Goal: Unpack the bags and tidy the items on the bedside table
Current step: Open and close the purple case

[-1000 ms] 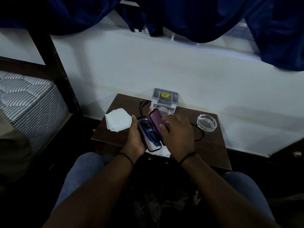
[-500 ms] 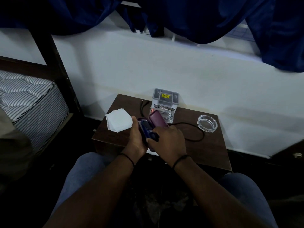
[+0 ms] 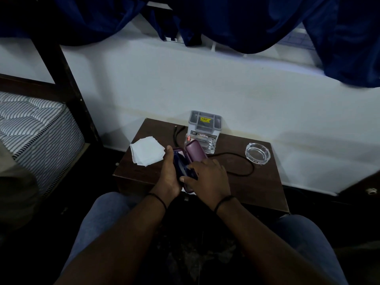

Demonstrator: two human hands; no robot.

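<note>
Holding a purple case (image 3: 186, 161) over the near edge of the bedside table (image 3: 265, 188), the person has both hands on it; the single head view shows everything there is. The left hand (image 3: 169, 175) cradles the case's lower half from the left, fingers wrapped under it and thumb up along its side. The right hand (image 3: 207, 178) comes in from the right, its fingertips (image 3: 186, 168) curled onto dark contents inside the open case; whether they pinch something or only press it down I cannot tell. The lid stands raised at the far end, tilted toward the wall.

Taking the case as landmark: its long axis runs away from the person, slightly rightward. A folded white cloth (image 3: 147, 151) lies just to its left on the tabletop. Beyond it, against the wall, stands a clear container with a grey lid (image 3: 204, 128). A black cable (image 3: 238, 161) loops to its right, and a glass ashtray (image 3: 257, 153) sits well apart further right.

The right hand is nearer the lid, which lies just beyond its fingers, so closing it would probably fall to that hand while the left steadies the base.
</note>
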